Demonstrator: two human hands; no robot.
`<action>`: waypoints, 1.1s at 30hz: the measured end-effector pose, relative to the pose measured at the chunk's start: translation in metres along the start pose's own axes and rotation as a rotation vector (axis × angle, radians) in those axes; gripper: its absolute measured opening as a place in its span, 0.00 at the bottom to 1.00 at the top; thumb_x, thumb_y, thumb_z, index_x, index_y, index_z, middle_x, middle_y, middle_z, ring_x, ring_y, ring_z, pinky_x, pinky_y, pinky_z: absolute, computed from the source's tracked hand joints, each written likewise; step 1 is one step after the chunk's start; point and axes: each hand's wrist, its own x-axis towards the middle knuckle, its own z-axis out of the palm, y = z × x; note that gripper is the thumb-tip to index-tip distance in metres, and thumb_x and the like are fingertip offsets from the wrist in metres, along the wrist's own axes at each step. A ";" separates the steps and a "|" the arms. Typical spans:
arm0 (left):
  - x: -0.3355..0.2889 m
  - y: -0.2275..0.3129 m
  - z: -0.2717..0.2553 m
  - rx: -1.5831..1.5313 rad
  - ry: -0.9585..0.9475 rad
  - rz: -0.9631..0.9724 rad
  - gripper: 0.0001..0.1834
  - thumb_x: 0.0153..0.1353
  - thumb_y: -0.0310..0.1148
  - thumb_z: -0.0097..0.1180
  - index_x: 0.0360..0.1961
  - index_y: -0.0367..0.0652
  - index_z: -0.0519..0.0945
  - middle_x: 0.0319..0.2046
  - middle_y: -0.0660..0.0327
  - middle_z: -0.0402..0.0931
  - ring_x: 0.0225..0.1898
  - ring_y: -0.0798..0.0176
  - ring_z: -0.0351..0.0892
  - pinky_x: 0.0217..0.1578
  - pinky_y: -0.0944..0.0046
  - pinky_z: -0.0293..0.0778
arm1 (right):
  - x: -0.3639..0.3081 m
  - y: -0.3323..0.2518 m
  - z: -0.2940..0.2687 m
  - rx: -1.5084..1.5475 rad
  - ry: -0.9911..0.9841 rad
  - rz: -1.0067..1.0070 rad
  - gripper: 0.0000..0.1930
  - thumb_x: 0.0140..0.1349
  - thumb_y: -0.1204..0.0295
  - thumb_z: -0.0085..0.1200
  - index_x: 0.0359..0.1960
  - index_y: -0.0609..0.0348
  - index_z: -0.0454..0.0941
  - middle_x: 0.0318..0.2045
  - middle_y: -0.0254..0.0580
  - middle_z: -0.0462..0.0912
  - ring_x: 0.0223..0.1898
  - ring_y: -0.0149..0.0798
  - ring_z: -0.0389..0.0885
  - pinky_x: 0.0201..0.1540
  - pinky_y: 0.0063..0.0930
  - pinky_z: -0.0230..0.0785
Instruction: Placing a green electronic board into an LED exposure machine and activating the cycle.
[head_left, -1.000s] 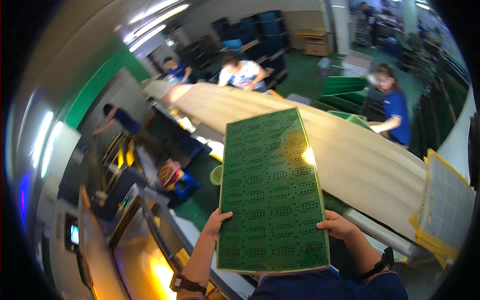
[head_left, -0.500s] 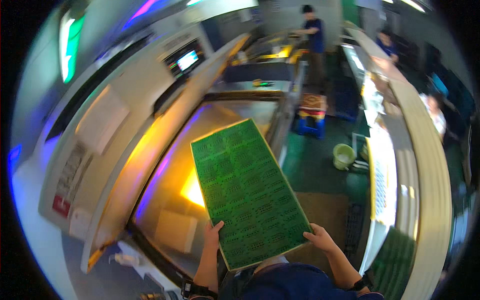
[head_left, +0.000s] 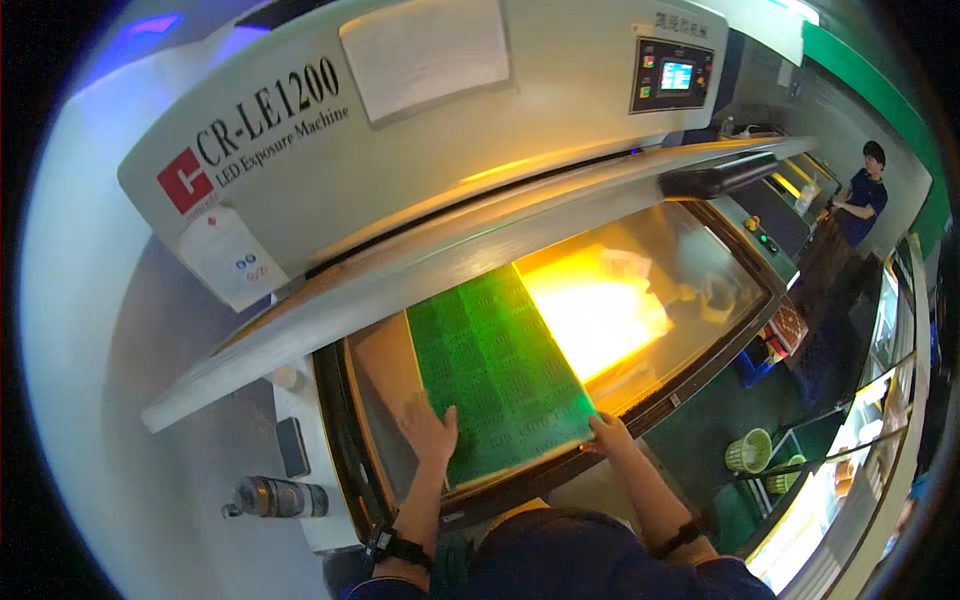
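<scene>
A large green circuit board [head_left: 492, 368] lies flat on the glass bed [head_left: 690, 275] of a big white exposure machine, under its raised lid [head_left: 470, 260]. My left hand [head_left: 430, 430] rests palm down on the board's near left corner, fingers spread. My right hand [head_left: 608, 434] grips the board's near right corner at the edge. A bright yellow glow [head_left: 595, 310] shines on the glass just right of the board.
A dark bottle [head_left: 275, 497] and a small black device [head_left: 292, 446] lie on the machine's left ledge. A control panel with a small screen [head_left: 672, 75] sits on the upper housing. A person in blue [head_left: 860, 200] stands far right. Green baskets [head_left: 750, 452] sit on the floor.
I turned from the long table to the machine. The board, held upright in both hands before, now lies flat on the glass bed with my left hand pressed on it.
</scene>
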 end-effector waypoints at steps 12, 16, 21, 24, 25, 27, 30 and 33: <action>-0.066 0.024 0.068 0.346 -0.222 0.369 0.31 0.73 0.57 0.38 0.74 0.65 0.57 0.77 0.64 0.41 0.77 0.39 0.34 0.67 0.20 0.33 | -0.177 -0.410 -0.015 -0.948 0.482 -1.853 0.31 0.45 0.62 0.71 0.54 0.52 0.76 0.51 0.45 0.80 0.55 0.50 0.76 0.63 0.44 0.63; -0.066 0.019 0.060 0.397 -0.215 0.379 0.29 0.74 0.53 0.37 0.74 0.66 0.57 0.77 0.66 0.42 0.77 0.41 0.34 0.69 0.23 0.32 | -0.153 -0.415 -0.025 -1.244 0.641 -1.817 0.22 0.43 0.64 0.70 0.41 0.52 0.78 0.39 0.40 0.81 0.46 0.51 0.78 0.58 0.44 0.64; -0.067 0.018 0.056 0.398 -0.236 0.332 0.28 0.75 0.51 0.36 0.75 0.69 0.55 0.78 0.72 0.37 0.77 0.44 0.30 0.70 0.26 0.27 | -0.155 -0.340 -0.051 -1.156 0.603 -1.775 0.18 0.42 0.64 0.68 0.35 0.52 0.78 0.35 0.37 0.79 0.45 0.47 0.76 0.59 0.46 0.62; -0.069 0.012 0.056 0.478 -0.041 0.429 0.28 0.74 0.54 0.37 0.72 0.62 0.63 0.74 0.61 0.54 0.74 0.42 0.50 0.68 0.28 0.46 | -0.165 -0.284 -0.070 -1.170 0.476 -1.645 0.19 0.38 0.68 0.68 0.35 0.51 0.76 0.35 0.38 0.77 0.44 0.47 0.75 0.58 0.48 0.61; -0.072 0.020 0.056 0.467 -0.040 0.431 0.28 0.74 0.54 0.37 0.72 0.62 0.63 0.74 0.61 0.54 0.74 0.42 0.50 0.68 0.28 0.46 | -0.163 -0.263 -0.080 -1.162 0.482 -1.630 0.18 0.35 0.71 0.67 0.32 0.52 0.75 0.32 0.39 0.76 0.42 0.49 0.75 0.55 0.48 0.62; -0.089 0.058 0.043 0.325 -0.427 0.223 0.30 0.71 0.54 0.40 0.69 0.53 0.67 0.67 0.52 0.66 0.67 0.39 0.62 0.65 0.24 0.47 | -0.162 -0.224 -0.104 -1.406 0.420 -1.324 0.19 0.40 0.66 0.70 0.37 0.47 0.79 0.37 0.36 0.79 0.46 0.44 0.76 0.59 0.47 0.60; -0.154 0.089 0.060 0.108 -0.576 0.535 0.29 0.69 0.54 0.46 0.62 0.47 0.74 0.54 0.40 0.76 0.56 0.41 0.76 0.59 0.32 0.63 | -0.142 -0.179 -0.111 -1.587 0.248 -1.080 0.14 0.41 0.61 0.69 0.30 0.47 0.83 0.29 0.38 0.82 0.38 0.47 0.81 0.52 0.47 0.65; -0.197 0.116 0.093 -0.307 -0.494 1.174 0.26 0.70 0.39 0.51 0.68 0.47 0.69 0.67 0.51 0.67 0.66 0.49 0.67 0.68 0.51 0.59 | -0.102 -0.116 -0.118 -1.868 0.086 -0.677 0.12 0.44 0.57 0.68 0.27 0.47 0.85 0.26 0.40 0.84 0.36 0.47 0.83 0.49 0.48 0.66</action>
